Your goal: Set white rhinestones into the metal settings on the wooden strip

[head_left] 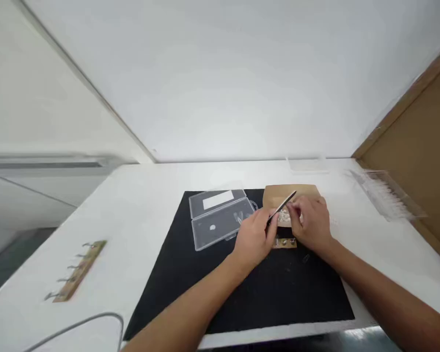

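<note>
My left hand (254,238) is closed on a pair of black tweezers (283,205) whose tip points up and to the right. My right hand (310,222) is curled over small whitish pieces (284,216) lying on a brown cardboard piece (278,194); what its fingers pinch is hidden. Just below both hands lies a small wooden strip (285,242) with metal bits on it. All of this sits on a black mat (205,283). An open clear plastic case (220,217) lies to the left of my left hand.
A wooden strip with metal hooks (77,270) lies at the table's left edge. A grey cable (77,325) curves at the front left. A clear plastic tray (385,195) rests at the right beside a brown board (421,161). The white table (139,205) meets a white wall.
</note>
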Motion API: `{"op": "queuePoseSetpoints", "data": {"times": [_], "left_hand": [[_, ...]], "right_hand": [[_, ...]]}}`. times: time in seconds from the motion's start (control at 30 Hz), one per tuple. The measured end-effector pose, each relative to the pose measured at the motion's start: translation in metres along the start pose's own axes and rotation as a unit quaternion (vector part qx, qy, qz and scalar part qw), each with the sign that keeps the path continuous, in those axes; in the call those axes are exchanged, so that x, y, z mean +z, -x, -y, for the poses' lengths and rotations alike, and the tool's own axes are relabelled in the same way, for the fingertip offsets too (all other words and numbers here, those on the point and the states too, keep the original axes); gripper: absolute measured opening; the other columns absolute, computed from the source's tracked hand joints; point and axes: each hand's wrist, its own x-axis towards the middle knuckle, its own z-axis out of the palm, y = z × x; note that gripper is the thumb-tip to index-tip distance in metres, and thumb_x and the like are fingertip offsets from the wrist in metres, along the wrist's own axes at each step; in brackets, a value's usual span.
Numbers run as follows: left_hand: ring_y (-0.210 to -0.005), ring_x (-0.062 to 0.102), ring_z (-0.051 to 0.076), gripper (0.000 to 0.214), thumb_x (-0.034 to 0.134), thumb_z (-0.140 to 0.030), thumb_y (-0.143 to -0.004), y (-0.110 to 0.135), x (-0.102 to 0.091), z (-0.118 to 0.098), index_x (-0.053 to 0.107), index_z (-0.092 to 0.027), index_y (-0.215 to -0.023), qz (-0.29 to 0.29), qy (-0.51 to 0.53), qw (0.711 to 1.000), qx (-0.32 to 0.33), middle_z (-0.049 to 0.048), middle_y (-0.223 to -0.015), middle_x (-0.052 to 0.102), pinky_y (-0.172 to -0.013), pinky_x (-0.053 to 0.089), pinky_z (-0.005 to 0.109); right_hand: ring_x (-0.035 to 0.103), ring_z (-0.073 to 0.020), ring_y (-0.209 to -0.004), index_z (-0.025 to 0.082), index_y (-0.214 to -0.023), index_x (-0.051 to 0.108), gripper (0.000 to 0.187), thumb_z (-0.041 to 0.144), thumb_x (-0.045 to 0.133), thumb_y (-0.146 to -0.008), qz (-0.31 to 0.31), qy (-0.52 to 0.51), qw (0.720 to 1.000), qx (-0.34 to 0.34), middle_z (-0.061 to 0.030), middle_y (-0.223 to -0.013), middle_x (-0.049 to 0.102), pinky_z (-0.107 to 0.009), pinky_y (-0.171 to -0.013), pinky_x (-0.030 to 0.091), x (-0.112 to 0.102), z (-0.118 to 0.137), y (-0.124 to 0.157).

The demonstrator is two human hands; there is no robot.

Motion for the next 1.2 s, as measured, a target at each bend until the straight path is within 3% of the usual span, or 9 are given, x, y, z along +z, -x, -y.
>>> {"op": "queuePoseSetpoints", "data": {"times": [0.2, 0.33, 0.47, 0.63, 0.77, 0.9, 1.03, 1.2], "left_hand": [[-0.084, 0.074, 0.02, 0.011, 0.057, -0.022, -0.105, -0.004, -0.003, -0.006, 0.067, -0.017, -0.106, -0.029, -0.002, 1.0, 0.01, 0.0063, -0.093, 0.077, -0.077, 0.055, 0.03], [-0.084, 0.075, 0.019, 0.011, 0.057, -0.02, -0.105, -0.003, -0.003, -0.006, 0.067, -0.018, -0.104, -0.019, 0.007, 1.0, 0.009, 0.0063, -0.093, 0.078, -0.077, 0.056, 0.029], [-0.084, 0.075, 0.019, 0.012, 0.057, -0.022, -0.105, -0.004, -0.003, -0.007, 0.068, -0.018, -0.106, -0.037, 0.009, 0.999, 0.008, 0.0064, -0.092, 0.077, -0.078, 0.056, 0.029], [-0.081, 0.073, 0.018, 0.011, 0.057, -0.021, -0.105, -0.005, -0.005, -0.007, 0.067, -0.018, -0.102, -0.036, 0.018, 0.999, 0.007, 0.0047, -0.089, 0.076, -0.075, 0.055, 0.027], [-0.084, 0.074, 0.018, 0.01, 0.058, -0.02, -0.105, -0.006, -0.006, -0.008, 0.067, -0.017, -0.103, -0.049, 0.013, 0.999, 0.012, 0.005, -0.09, 0.076, -0.077, 0.055, 0.027], [-0.083, 0.074, 0.018, 0.01, 0.057, -0.019, -0.104, -0.006, -0.005, -0.01, 0.067, -0.018, -0.102, -0.049, 0.015, 0.999, 0.011, 0.0046, -0.089, 0.076, -0.077, 0.055, 0.027], [-0.081, 0.073, 0.018, 0.01, 0.058, -0.021, -0.104, -0.006, -0.005, -0.011, 0.067, -0.018, -0.101, -0.058, 0.01, 0.998, 0.008, 0.0047, -0.088, 0.075, -0.076, 0.055, 0.027], [-0.082, 0.074, 0.018, 0.011, 0.057, -0.02, -0.104, -0.006, -0.005, -0.01, 0.067, -0.018, -0.101, -0.05, 0.012, 0.999, 0.005, 0.0048, -0.089, 0.076, -0.076, 0.055, 0.028]], "right_hand": [[0.061, -0.0164, -0.065, 0.022, -0.084, 0.05, 0.021, 0.024, 0.06, -0.102, -0.041, 0.009, 0.999, 0.029, 0.0014, -0.074, 0.068, -0.039, -0.076, 0.034, -0.003, 0.002, -0.004], [0.059, -0.0157, -0.062, 0.023, -0.082, 0.048, 0.023, 0.025, 0.057, -0.103, -0.004, -0.027, 0.999, 0.031, 0.0024, -0.069, 0.065, -0.038, -0.074, 0.034, -0.003, 0.005, -0.002], [0.059, -0.0151, -0.063, 0.022, -0.083, 0.051, 0.022, 0.026, 0.059, -0.103, -0.032, -0.021, 0.998, 0.058, 0.0014, -0.075, 0.069, -0.038, -0.076, 0.033, -0.003, 0.003, -0.004], [0.056, -0.0144, -0.06, 0.022, -0.081, 0.051, 0.022, 0.023, 0.058, -0.102, -0.001, -0.057, 0.998, -0.005, 0.0028, -0.07, 0.065, -0.036, -0.072, 0.034, -0.004, 0.002, -0.006], [0.056, -0.0145, -0.06, 0.022, -0.081, 0.051, 0.022, 0.023, 0.059, -0.102, -0.037, -0.029, 0.999, 0.027, 0.0031, -0.067, 0.063, -0.037, -0.073, 0.032, -0.004, 0.006, -0.007], [0.055, -0.0145, -0.058, 0.023, -0.08, 0.05, 0.023, 0.022, 0.058, -0.102, -0.028, -0.044, 0.999, 0.0, 0.0034, -0.066, 0.063, -0.036, -0.071, 0.033, -0.006, 0.01, -0.009], [0.058, -0.0144, -0.061, 0.022, -0.081, 0.051, 0.023, 0.024, 0.06, -0.102, -0.049, -0.033, 0.998, 0.033, 0.0029, -0.069, 0.066, -0.038, -0.075, 0.033, -0.009, 0.01, -0.011], [0.056, -0.0136, -0.06, 0.022, -0.081, 0.052, 0.022, 0.024, 0.06, -0.102, -0.028, -0.046, 0.998, 0.025, 0.0037, -0.067, 0.064, -0.037, -0.073, 0.032, -0.009, 0.011, -0.011]]}}
